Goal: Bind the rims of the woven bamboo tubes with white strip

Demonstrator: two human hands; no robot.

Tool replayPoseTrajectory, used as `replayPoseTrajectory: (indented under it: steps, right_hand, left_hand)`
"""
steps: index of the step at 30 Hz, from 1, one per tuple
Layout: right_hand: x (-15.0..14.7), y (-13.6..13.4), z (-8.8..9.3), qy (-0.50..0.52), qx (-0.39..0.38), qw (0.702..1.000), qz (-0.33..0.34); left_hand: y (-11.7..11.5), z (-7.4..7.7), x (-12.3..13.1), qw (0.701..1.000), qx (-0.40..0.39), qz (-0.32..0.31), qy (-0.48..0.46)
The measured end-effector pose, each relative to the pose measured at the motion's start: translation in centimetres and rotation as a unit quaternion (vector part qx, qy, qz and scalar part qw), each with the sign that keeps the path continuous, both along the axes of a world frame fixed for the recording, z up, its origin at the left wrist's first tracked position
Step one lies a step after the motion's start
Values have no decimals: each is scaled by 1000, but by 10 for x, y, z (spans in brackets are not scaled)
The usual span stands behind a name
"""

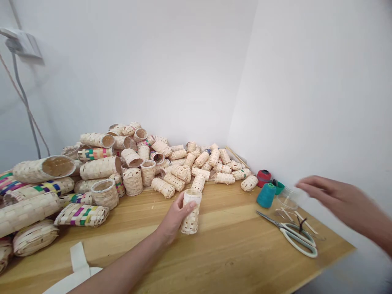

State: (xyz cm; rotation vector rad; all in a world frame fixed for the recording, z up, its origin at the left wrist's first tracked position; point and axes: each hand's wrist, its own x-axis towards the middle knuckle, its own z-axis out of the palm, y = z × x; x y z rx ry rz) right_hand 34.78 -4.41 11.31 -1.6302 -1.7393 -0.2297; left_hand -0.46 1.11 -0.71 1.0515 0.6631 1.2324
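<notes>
My left hand point(174, 216) is wrapped around a small woven basket tube point(191, 212) that stands upright on the wooden table point(226, 249). My right hand point(333, 200) hovers at the right, blurred, fingers stretched out and holding nothing, close to a clear plastic container point(289, 198). Below it lie white-handled scissors point(298, 234). A teal thread spool point(266, 195) and a red spool point(263, 177) stand just left of that hand.
A large heap of woven baskets point(128, 167), some with coloured stripes, fills the back left of the table against the white wall. White fabric straps point(78, 265) lie at the near edge. The table's right edge runs close to the wall.
</notes>
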Motion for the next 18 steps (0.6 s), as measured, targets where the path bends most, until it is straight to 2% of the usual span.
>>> replayPoseTrajectory:
  steps: [1,2,4,6,9,11,13,15,18]
  right_hand:
    - [-15,12,-2,-43,-48,997,40]
    - [-32,22,-6,-87,-55,992,67]
    - [-71,31,-22,-151,-14,979,138]
    - [-110,30,-42,-136,0,964,227]
    - [-152,23,-69,-53,-30,944,325]
    - [-166,22,-81,13,-43,932,359]
    - [-169,25,-89,81,-57,925,366]
    - [-165,32,-94,158,-82,919,353]
    - [-156,41,-100,273,-140,887,345]
  left_hand:
    - [0,0,1,1000,17,-6,14]
    - [-1,0,2,999,32,-11,29]
    - [-1,-1,4,997,60,-13,56]
    - [-1,-4,6,992,93,-8,82]
    - [-3,-10,8,983,136,15,120]
    - [-5,-13,9,978,149,33,143]
    - [-8,-13,8,974,157,23,160]
    - [-9,-11,6,978,142,-24,154]
    - [-10,-3,3,987,68,-96,105]
